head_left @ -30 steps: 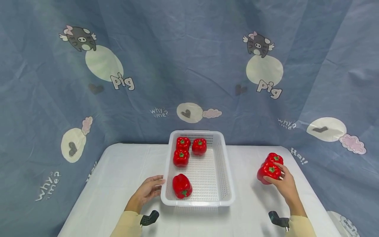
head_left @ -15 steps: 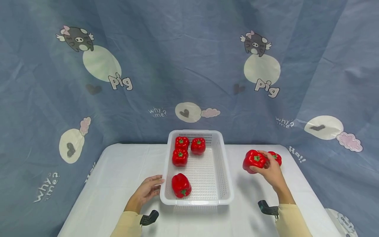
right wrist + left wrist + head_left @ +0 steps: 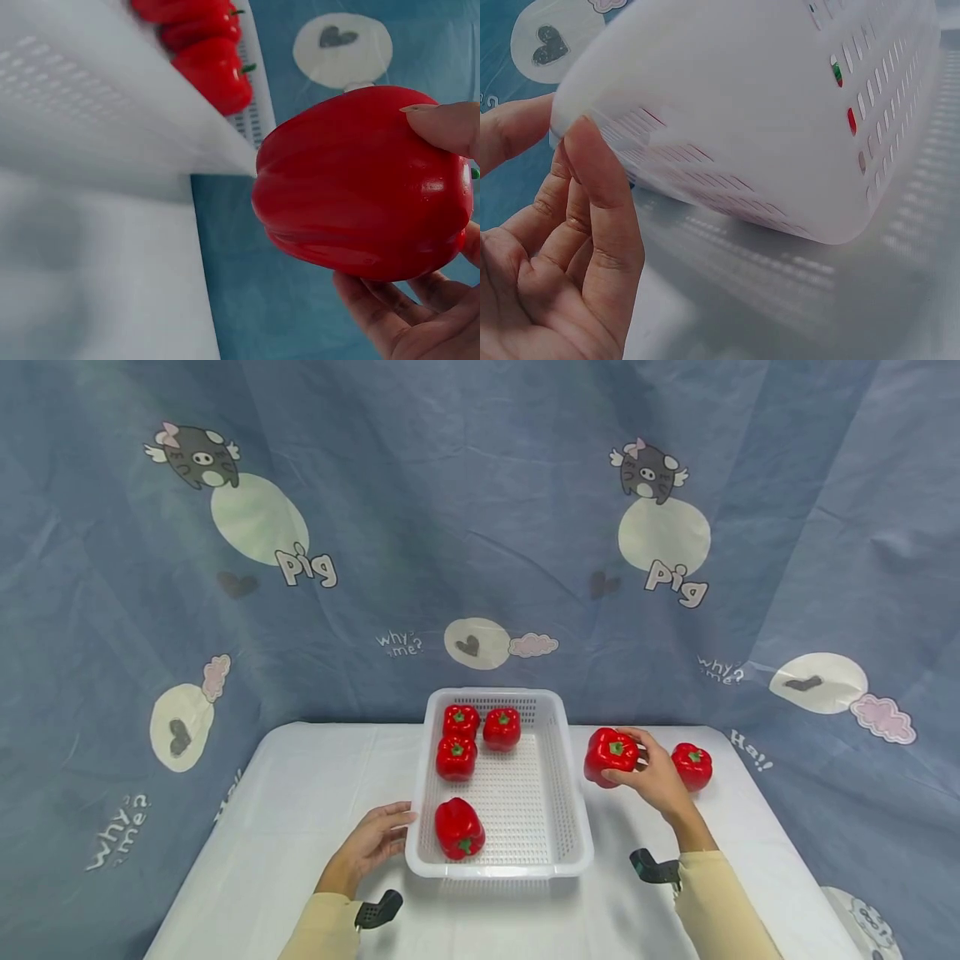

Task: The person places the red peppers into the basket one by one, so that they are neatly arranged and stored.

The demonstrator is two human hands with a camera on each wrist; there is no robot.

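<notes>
My right hand (image 3: pixel 655 777) pinches a red bell pepper (image 3: pixel 609 757) by its stem end, thumb on one side and fingers on the other. The pepper is held up close to the right rim of the white plastic basket (image 3: pixel 576 802), outside it. In the right wrist view the same bell pepper (image 3: pixel 360 184) lies sideways, its blunt end toward the basket wall (image 3: pixel 135 127). My left hand (image 3: pixel 375 839) holds the basket's left rim near the front corner. In the left wrist view, finger and thumb (image 3: pixel 604 187) meet at the rim.
Inside the basket, three bell peppers (image 3: pixel 456 758) cluster at the back left, and another bell pepper (image 3: pixel 460 829) lies on its side at the front left. One more bell pepper (image 3: pixel 692 767) stands on the white table (image 3: pixel 300 802) at the right. Behind hangs a blue printed cloth (image 3: pixel 375 527).
My right hand has lifted the bell pepper from the right of the table and carried it left to the basket's side. My left hand has stayed at the rim.
</notes>
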